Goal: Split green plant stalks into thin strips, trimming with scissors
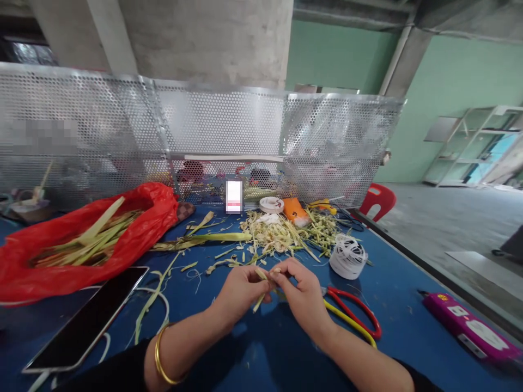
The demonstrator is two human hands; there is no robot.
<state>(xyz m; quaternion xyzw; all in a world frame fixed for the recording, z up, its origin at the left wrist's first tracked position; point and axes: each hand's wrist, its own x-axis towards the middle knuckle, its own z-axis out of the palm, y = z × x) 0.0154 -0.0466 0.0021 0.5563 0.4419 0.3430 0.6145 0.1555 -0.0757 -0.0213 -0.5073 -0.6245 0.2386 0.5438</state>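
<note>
In the head view, the left hand pinches a pale green strip, which slants through its fingers over the blue table. The right hand is curled, fingertips meeting the left's; whether it also grips the strip, I cannot tell. Beyond lies a heap of plant pieces; red-and-yellow-handled scissors lie beside the right wrist.

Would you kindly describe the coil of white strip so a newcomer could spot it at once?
On the blue table, start at the person's right hand and look beyond it, rightward, near the heap of pale green shreds. The coil stands there, its loose loops tangled on top, unlike the flat white ring farther back.
</note>
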